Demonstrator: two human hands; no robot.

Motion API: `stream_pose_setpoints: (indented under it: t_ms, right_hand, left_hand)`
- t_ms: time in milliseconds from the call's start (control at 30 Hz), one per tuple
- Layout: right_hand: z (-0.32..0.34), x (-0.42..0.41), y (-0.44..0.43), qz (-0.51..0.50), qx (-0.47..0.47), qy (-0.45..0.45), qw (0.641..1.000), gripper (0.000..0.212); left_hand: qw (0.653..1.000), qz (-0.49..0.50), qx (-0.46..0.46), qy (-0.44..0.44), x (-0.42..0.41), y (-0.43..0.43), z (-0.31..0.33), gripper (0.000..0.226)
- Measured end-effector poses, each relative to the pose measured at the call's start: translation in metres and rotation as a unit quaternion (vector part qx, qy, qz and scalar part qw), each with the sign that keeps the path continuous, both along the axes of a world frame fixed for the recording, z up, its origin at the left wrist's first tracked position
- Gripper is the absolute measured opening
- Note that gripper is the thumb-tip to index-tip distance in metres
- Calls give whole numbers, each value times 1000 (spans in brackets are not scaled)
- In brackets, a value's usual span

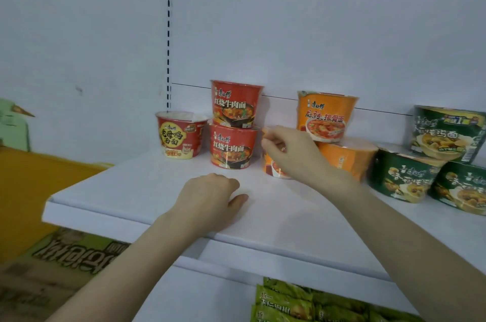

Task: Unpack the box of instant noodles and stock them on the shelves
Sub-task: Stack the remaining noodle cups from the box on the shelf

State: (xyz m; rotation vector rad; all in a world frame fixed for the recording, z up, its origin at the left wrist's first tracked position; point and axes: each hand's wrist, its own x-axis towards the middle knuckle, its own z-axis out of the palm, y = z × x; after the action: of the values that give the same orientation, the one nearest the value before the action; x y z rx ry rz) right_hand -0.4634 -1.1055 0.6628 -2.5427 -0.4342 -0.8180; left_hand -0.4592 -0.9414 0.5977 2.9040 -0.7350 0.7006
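The right hand (289,155) is seating a round orange noodle cup (272,167) on the white shelf (131,190), fingers (273,137) seemingly pinching its rim, needing release next.

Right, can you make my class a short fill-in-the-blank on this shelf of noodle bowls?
The right hand grips a bowl coloured ___. The left hand rests on the white ___. The matching red bowls are stacked ___ high. The bowls farthest right are ___.
Missing words: orange; shelf; two; green.
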Motion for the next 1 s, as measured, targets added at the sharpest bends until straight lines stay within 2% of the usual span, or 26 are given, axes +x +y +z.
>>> stream_pose_setpoints:
  t_ms: [200, 467, 567, 733, 867, 1000]
  right_hand:
    - [0, 28, 58, 2, -14, 15, 1000, 22]
    - [-1, 73, 125, -54, -19, 27, 998, 21]
    - [-2, 92, 138, -81, -15, 33, 996, 23]
    - [-6, 126, 147, -116, -37, 28, 992, 26]
    - [-6, 150, 154, -121, -103, 26, 987, 40]
    - [-8, 164, 159, -114, -144, 52, 982, 46]
  left_hand:
    - [1000, 14, 12, -8, 24, 73, 6, 45]
    - [1000, 11, 28, 2, 89, 161, 22, 41]
    - [1000, -3, -20, 13, 121, 177, 21, 39]
    - [984, -57, -165, -15, 173, 177, 26, 44]
    - [978, -95, -185, -4, 200, 168, 32, 48]
    - [963, -135, -231, -40, 210, 164, 29, 35]
